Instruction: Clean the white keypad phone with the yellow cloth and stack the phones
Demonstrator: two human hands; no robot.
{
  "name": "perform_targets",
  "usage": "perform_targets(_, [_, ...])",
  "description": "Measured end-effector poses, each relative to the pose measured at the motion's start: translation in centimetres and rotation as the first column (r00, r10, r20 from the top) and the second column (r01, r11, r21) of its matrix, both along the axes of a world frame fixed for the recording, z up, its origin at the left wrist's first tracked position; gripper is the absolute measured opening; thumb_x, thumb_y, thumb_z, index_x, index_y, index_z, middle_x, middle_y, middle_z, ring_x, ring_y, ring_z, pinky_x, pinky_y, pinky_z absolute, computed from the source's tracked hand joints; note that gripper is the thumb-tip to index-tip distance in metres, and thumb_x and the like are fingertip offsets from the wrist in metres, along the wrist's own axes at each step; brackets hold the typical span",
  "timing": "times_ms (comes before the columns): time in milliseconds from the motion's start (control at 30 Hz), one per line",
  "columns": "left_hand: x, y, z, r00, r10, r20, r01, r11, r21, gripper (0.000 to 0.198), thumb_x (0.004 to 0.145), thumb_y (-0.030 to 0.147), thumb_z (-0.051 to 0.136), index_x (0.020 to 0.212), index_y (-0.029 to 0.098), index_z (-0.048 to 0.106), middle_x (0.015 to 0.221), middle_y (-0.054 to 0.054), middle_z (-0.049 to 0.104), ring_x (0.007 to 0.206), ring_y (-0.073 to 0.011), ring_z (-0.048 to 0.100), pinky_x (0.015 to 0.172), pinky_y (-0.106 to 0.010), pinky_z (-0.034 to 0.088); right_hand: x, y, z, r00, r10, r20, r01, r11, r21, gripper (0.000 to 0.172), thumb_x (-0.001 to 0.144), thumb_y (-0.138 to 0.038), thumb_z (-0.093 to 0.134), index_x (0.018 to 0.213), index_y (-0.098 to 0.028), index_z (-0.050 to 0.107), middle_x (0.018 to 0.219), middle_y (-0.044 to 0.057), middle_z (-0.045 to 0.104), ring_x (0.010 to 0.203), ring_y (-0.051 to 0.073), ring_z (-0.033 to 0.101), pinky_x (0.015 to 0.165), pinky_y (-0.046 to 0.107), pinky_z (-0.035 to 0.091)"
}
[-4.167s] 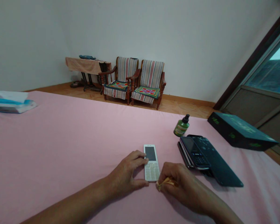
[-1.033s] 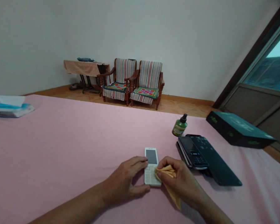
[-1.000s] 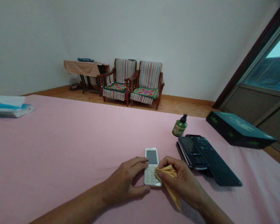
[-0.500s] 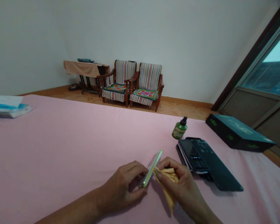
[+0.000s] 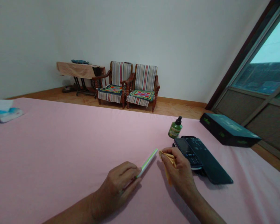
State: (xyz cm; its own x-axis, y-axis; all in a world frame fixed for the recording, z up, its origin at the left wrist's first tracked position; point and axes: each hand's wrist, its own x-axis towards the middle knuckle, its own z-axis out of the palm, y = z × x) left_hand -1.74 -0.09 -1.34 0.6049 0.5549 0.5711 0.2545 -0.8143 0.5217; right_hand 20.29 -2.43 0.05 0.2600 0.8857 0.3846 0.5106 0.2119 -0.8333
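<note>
My left hand (image 5: 118,186) grips the near end of a slim white phone (image 5: 147,161), which stands on its long edge, lifted off the pink cloth. My right hand (image 5: 177,171) is closed on a folded yellow cloth (image 5: 167,157), just to the right of the phone's far end and apart from it. The cloth's loose tail hangs below my fingers. The phone's screen face is turned away from view.
A stack of dark phones (image 5: 189,152) on a black tablet (image 5: 207,160) lies right of my right hand. A green spray bottle (image 5: 175,128) and a dark box (image 5: 228,133) stand behind. A tissue pack (image 5: 3,111) lies far left. Two striped chairs (image 5: 130,85) stand by the wall.
The white phone lay flat while the cloth rubbed its keypad. My left hand has tipped it up onto its edge, and the cloth has come off it. The view has shifted.
</note>
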Motion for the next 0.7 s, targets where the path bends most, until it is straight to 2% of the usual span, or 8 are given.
perform_targets(133, [-0.1, 0.1, -0.1, 1.0, 0.028, 0.001, -0.028, 1.0, 0.009, 0.008, 0.088, 0.011, 0.056, 0.093, 0.017, 0.057, 0.08, -0.004, 0.06, 0.07, -0.0145, 0.056, 0.062, -0.025, 0.046, 0.2, 1.4, 0.6, 0.989, 0.01, 0.15, -0.012, 1.0, 0.015, 0.012, 0.087, -0.028, 0.054, 0.085, -0.018, 0.062, 0.082, 0.004, 0.062, 0.078, 0.02, 0.059, 0.071, 0.03, 0.044])
perform_targets(333, [-0.2, 0.0, -0.1, 1.0, 0.013, 0.0, -0.013, 1.0, 0.01, 0.01, 0.09, 0.009, 0.052, 0.087, 0.017, 0.056, 0.084, -0.006, 0.06, 0.074, -0.0148, 0.057, 0.065, -0.025, 0.047, 0.3, 3.3, 0.2, 0.963, 0.019, 0.269, -0.028, 0.999, 0.032, 0.009, 0.083, -0.019, 0.057, 0.079, -0.017, 0.064, 0.076, 0.004, 0.06, 0.073, 0.02, 0.057, 0.067, 0.031, 0.043])
perform_targets(567, [0.1, -0.2, 0.2, 0.999, 0.039, 0.032, -0.039, 0.999, -0.009, 0.012, 0.09, 0.008, 0.05, 0.087, 0.017, 0.058, 0.083, -0.006, 0.058, 0.073, -0.0147, 0.056, 0.063, -0.024, 0.047, -1.5, 1.9, 0.1, 0.939, 0.107, 0.328, -0.14, 0.987, 0.078, 0.015, 0.087, -0.01, 0.051, 0.079, -0.017, 0.063, 0.078, 0.004, 0.055, 0.073, 0.017, 0.055, 0.065, 0.028, 0.043])
perform_targets(700, [0.2, -0.3, 0.2, 0.999, 0.032, 0.031, -0.031, 0.999, -0.023, 0.012, 0.09, 0.009, 0.05, 0.085, 0.017, 0.057, 0.081, -0.005, 0.058, 0.072, -0.0144, 0.055, 0.063, -0.024, 0.046, -3.7, 0.1, -0.2, 0.951, 0.155, 0.268, -0.188, 0.977, 0.1, 0.017, 0.088, -0.008, 0.048, 0.087, -0.018, 0.062, 0.079, 0.003, 0.053, 0.072, 0.017, 0.054, 0.064, 0.028, 0.044])
